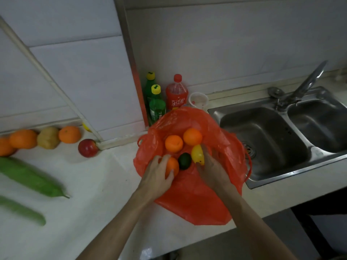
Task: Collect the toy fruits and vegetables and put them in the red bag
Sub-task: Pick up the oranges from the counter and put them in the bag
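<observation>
Our bag (189, 196) on the counter (97, 184) left of the sink (262, 136), toy fruits (174, 143) in it, bottles (176, 92) behind, more fruit (48, 137) along the wall (75, 72) farther left, gourds (28, 177) before those.

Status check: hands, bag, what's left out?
Left hand grips round orange toy fruit over red plastic bag. Right hand beside yellow toy lemon, grip unclear. Red toy apple, long green toy gourd uncollected on white counter.

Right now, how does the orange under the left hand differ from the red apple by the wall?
The orange lies on the red bag, held by the left hand; the apple sits untouched on the counter against the wall trim. The orange is plain orange; the apple is red with a pale patch. Both are round.
</observation>
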The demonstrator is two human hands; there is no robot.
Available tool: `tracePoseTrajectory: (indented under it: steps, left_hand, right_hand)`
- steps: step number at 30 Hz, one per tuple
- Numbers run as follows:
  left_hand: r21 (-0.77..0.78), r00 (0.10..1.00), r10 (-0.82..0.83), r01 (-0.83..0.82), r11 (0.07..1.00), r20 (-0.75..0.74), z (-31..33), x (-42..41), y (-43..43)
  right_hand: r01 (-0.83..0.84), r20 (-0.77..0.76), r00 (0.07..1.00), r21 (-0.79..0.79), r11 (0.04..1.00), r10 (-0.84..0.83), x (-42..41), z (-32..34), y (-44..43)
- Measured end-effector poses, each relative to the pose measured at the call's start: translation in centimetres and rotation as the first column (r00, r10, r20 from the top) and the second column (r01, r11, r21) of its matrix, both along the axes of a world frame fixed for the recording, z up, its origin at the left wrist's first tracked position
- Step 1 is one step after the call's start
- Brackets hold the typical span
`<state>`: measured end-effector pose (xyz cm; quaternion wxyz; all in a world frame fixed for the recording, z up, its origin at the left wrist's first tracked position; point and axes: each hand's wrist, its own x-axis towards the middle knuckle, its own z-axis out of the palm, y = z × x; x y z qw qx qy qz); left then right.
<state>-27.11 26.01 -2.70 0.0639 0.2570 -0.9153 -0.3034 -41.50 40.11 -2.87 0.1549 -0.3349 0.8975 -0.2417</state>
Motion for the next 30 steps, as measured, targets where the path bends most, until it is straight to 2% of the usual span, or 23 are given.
tracePoseTrajectory:
  steps: [2, 4, 8, 14, 25, 30]
  left_hand:
    - [0.027, 0.999, 0.014, -0.012, 1.000, -0.050, 1.2, 1.1, 0.1]
    - [0.025, 0.997, 0.009, -0.007, 1.000, -0.075, 2.2, 2.8, 0.1]
    - [-0.009, 0.998, 0.033, -0.033, 0.999, -0.046, 3.4, 7.7, -0.6]
    - [-0.026, 0.987, 0.158, -0.157, 0.987, 0.036, 3.4, 17.4, -3.0]
    - [-0.026, 0.949, 0.306, -0.305, 0.952, 0.071, 3.5, 37.3, -7.2]
    - [-0.043, 0.923, 0.371, -0.368, 0.929, 0.101, 3.6, 43.4, -10.9]
  right_hand:
    - [-0.056, -0.165, 0.984, 0.036, 0.998, 0.061, 2.0, 0.9, 0.5]
    - [-0.110, -0.223, 0.967, 0.070, 0.991, 0.123, 4.0, 1.5, 1.0]
    - [-0.211, -0.223, 0.950, 0.051, 0.976, 0.217, 8.8, 2.0, 1.1]
    - [-0.372, -0.193, 0.910, 0.012, 0.928, 0.367, 16.6, 2.4, -0.8]
    - [-0.404, -0.168, 0.902, 0.000, 0.915, 0.398, 31.9, 3.4, -8.2]
    - [-0.444, -0.179, 0.881, 0.001, 0.896, 0.437, 36.3, 4.1, -13.1]
